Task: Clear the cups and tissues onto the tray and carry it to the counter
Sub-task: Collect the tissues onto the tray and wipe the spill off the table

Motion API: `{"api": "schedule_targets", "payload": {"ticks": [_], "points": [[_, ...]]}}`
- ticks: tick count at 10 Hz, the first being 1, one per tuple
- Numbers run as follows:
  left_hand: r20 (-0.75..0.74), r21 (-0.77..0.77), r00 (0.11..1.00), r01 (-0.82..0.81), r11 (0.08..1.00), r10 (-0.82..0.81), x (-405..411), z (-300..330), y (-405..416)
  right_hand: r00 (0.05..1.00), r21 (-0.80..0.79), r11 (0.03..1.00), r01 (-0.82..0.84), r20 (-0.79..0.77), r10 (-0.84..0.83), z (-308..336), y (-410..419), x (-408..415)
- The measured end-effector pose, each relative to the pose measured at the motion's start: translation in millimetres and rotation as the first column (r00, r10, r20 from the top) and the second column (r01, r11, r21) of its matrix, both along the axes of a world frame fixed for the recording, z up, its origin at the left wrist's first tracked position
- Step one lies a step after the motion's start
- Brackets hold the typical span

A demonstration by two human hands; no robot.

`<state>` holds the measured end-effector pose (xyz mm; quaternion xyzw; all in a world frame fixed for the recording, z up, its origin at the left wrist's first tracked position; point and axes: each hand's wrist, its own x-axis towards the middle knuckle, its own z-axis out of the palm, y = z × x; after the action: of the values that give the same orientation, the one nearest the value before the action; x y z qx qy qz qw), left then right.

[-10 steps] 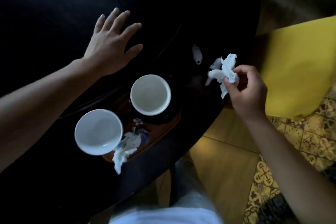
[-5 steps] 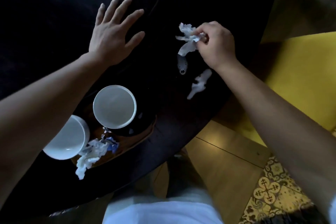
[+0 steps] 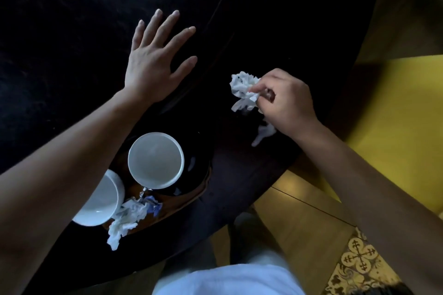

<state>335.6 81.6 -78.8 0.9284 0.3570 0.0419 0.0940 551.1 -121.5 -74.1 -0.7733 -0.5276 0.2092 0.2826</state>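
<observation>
Two white cups stand on a brown wooden tray [image 3: 191, 195] near the table's front edge: one [image 3: 155, 159] upright in the middle, the other [image 3: 99, 201] partly hidden under my left forearm. A crumpled white and blue tissue [image 3: 128, 217] lies on the tray and hangs over its near rim. My right hand [image 3: 285, 100] is shut on a crumpled white tissue [image 3: 242, 90] just above the dark table. Another tissue scrap [image 3: 262, 134] lies on the table below that hand. My left hand [image 3: 153, 62] rests flat on the table, fingers spread, beyond the tray.
The round dark table [image 3: 72, 19] fills the upper left. A yellow seat [image 3: 398, 115] stands to the right of it. Wooden floor [image 3: 299, 213] and patterned tiles [image 3: 359, 261] lie below, with my white-clad body at the bottom edge.
My right hand, holding tissue throughout, reached out across the table and has now drawn back toward the table's edge, over the scrap lying there. My left hand stayed flat.
</observation>
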Motion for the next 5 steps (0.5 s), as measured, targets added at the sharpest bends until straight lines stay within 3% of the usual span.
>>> {"api": "schedule_targets", "payload": {"ticks": [2, 3, 4, 5], "points": [[0.013, -0.002, 1.0, 0.005, 1.0, -0.005, 1.5, -3.3, 1.0, 0.939, -0.117, 0.948, -0.296, 0.145, 0.311, -11.3, -33.4, -42.2], [0.026, 0.002, 1.0, 0.003, 1.0, -0.003, -0.5, -2.8, 1.1, 0.955, -0.114, 0.982, -0.149, 0.239, 0.173, -17.2, -12.3, -16.3], [0.03, 0.006, 1.0, 0.008, 1.0, -0.008, -0.9, -3.1, 1.7, 0.978, -0.1, 0.995, 0.023, 0.21, -0.002, -12.3, 5.1, 21.8], [0.038, -0.003, 0.999, 0.01, 1.0, -0.009, -0.9, -5.0, 0.6, 0.975, -0.017, 0.997, 0.079, 0.211, -0.074, -0.3, 13.3, 44.6]]}}
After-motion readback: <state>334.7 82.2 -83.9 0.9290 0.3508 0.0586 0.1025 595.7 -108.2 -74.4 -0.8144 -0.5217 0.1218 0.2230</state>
